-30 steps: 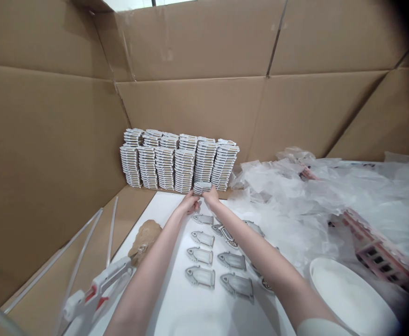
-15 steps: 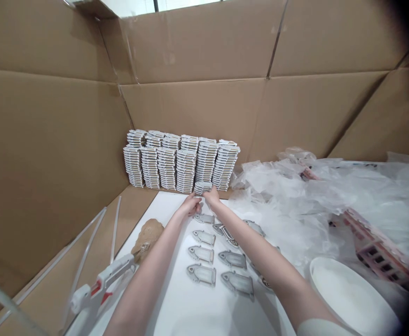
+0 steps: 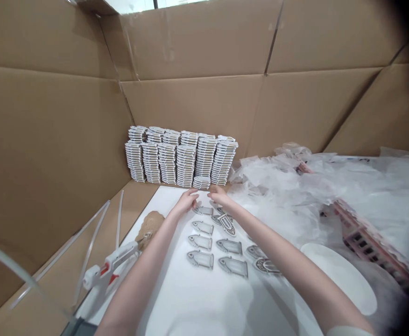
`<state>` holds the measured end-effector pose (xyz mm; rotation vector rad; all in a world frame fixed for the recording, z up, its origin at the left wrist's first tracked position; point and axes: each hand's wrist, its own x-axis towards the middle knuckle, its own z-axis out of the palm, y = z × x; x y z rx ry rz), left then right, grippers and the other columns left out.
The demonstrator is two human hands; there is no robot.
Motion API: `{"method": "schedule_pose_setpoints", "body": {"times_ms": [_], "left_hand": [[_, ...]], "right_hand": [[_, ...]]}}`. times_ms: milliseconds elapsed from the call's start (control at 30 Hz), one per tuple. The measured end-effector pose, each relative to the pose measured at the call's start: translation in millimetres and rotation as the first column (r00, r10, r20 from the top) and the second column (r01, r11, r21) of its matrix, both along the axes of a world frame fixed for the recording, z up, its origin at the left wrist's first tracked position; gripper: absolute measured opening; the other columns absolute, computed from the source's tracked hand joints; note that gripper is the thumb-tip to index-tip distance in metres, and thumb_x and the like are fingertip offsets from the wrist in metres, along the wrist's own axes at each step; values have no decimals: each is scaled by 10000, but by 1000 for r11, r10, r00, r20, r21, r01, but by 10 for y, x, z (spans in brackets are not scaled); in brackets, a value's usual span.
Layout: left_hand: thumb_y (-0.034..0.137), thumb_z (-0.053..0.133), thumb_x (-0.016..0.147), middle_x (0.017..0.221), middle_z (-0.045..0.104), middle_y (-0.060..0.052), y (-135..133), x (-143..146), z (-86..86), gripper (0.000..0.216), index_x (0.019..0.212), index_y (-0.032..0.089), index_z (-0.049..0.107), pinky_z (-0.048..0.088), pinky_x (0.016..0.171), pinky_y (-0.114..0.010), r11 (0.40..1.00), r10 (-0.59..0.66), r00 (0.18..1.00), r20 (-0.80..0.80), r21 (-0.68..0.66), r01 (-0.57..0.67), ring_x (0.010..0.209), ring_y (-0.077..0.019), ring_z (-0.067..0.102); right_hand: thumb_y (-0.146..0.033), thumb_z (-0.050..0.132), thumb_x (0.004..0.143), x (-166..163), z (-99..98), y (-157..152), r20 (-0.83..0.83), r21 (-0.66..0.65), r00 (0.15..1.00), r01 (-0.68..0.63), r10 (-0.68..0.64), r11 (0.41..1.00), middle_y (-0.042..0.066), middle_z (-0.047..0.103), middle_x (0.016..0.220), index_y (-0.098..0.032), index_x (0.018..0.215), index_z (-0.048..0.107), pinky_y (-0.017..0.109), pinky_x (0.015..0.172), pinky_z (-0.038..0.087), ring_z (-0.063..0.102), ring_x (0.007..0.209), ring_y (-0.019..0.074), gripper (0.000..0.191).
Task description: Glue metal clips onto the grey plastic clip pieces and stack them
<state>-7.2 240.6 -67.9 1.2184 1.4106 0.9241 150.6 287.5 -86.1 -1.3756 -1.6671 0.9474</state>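
Observation:
My left hand [image 3: 186, 201] is just above the white board, left of centre, with its fingers apart and nothing in them. Opposite it, my right hand [image 3: 218, 194] is also open, fingers pointing left. A short stack of grey-white arch-shaped pieces [image 3: 201, 182] stands just beyond both hands, touching neither as far as I can see. Near my left fingers lies a single grey arch-shaped piece [image 3: 203, 211]. Several more such pieces lie in rows nearer to me, among them one grey arch [image 3: 200, 259]. A darker ornate piece [image 3: 226, 224] rests across others by my right forearm.
Tall stacks of the same pieces [image 3: 167, 163] line the cardboard wall [image 3: 190, 107]. At left are a glue gun [image 3: 111, 263], a brown blob-like mat [image 3: 150, 228] and clear sticks [image 3: 92, 249]. Plastic bags [image 3: 278, 186], a pink house-like piece [image 3: 369, 238] and a white dish [image 3: 341, 275] are right.
Both hands have let go of the short stack, which now stands in front of the tall stacks. My hands have drawn back slightly and moved apart.

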Motion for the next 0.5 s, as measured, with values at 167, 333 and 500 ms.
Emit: {"method": "schedule_pose_setpoints", "body": {"times_ms": [167,333,500], "left_hand": [[204,520,814,399,454,63,-341,28,193,336,1096,90,660,219,430,-212,994,-46,997,-67,96,53,376,-86,329],[289,544,818,418,436,62,-679,73,247,315,1028,110,696,276,492,-224,980,-96,990,-99,165,112,445,-109,378],[337,554,811,446,433,60,-852,96,211,347,1038,115,693,285,509,-232,968,-134,984,-113,200,155,471,-120,393]], "right_hand": [[-179,684,642,381,203,-389,283,-57,949,-131,142,990,63,709,789,-178,798,653,309,745,474,655,766,234,159],[-293,767,610,569,301,-791,513,-34,851,-113,114,993,138,695,859,-184,768,603,350,725,448,646,848,310,252],[-296,721,702,551,313,-1018,719,31,691,-144,78,989,163,685,924,-168,877,613,313,666,430,648,825,287,242]]}}
